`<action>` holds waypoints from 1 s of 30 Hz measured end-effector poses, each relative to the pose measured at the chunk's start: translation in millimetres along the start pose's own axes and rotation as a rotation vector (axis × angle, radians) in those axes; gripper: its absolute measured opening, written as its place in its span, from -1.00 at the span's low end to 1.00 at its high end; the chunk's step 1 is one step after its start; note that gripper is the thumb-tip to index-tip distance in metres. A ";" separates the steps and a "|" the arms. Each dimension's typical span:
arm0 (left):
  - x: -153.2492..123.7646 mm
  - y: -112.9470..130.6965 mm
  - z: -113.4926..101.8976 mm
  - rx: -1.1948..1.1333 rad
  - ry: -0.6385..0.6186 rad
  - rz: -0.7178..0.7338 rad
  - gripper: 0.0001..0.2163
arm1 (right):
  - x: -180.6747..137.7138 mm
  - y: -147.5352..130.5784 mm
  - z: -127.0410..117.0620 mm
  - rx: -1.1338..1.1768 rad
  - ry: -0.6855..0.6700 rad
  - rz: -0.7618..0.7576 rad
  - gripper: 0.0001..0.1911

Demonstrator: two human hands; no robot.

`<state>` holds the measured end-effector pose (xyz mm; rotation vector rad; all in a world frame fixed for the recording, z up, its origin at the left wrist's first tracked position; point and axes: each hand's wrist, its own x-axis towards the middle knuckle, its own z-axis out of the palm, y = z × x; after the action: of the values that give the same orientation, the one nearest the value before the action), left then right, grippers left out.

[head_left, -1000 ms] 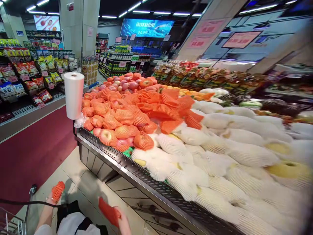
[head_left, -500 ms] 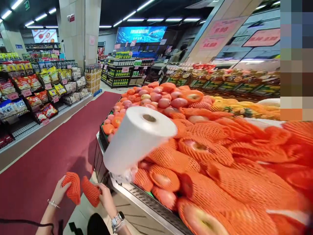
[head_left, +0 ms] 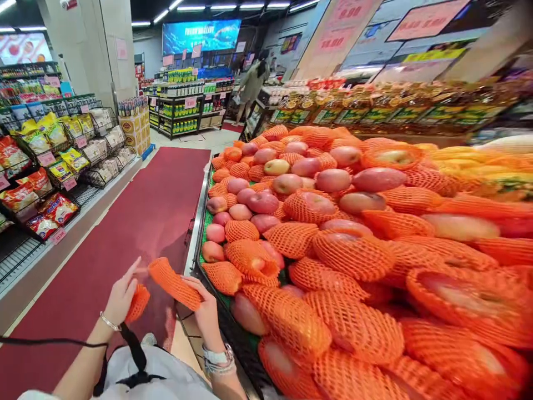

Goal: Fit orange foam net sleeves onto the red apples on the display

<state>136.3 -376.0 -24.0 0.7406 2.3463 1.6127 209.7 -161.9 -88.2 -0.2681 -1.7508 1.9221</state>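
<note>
My left hand (head_left: 120, 295) is closed around an orange foam fruit net (head_left: 139, 304), partly hidden behind my fingers, with the index finger stretched out. A second orange foam net (head_left: 172, 282), long and flattened, is pinched at its lower end in my right hand (head_left: 205, 304). Its upper end lies close to my left fingertips; whether they touch it I cannot tell. Both hands are above the aisle, left of a heap of apples (head_left: 263, 203). Many of those apples sit in orange nets like the ones I hold.
The black edge (head_left: 239, 347) of the fruit stand runs along my right. Red matting (head_left: 141, 205) covers the aisle. Bagged goods fill wire racks (head_left: 62, 172) on the left. Farther off are a bottle shelf (head_left: 187, 105) and a person (head_left: 252, 83). A dark cord (head_left: 50, 341) crosses at lower left.
The view has swung right and forward along the stand; the white plastic bag roll has left the view. Both hands have risen, still holding the nets, and my left index finger now extends.
</note>
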 end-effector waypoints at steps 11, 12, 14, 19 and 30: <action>158.4 -7.0 8.2 -0.182 -0.232 0.126 -0.69 | 88.1 -27.8 9.6 -0.201 0.185 -0.211 -0.65; 173.9 -8.3 9.1 -0.174 -0.287 0.128 -0.72 | 99.4 -27.5 8.6 -0.256 0.213 -0.232 -0.66; 205.6 -6.7 6.8 -0.067 -0.362 0.211 -0.79 | 121.7 -31.9 5.7 -0.392 0.315 -0.231 -0.69; 277.6 26.8 -7.5 0.410 -0.438 0.744 -0.81 | 162.0 -87.8 5.0 -0.786 0.608 -0.443 -0.66; 392.9 57.9 13.0 -0.210 -1.077 0.632 -0.72 | 232.5 -105.3 10.4 -0.727 -0.085 -0.283 -0.56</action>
<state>-177.2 -150.3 69.2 1.8216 1.2007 1.0935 33.9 -52.1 61.2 -0.1762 -2.3452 1.0606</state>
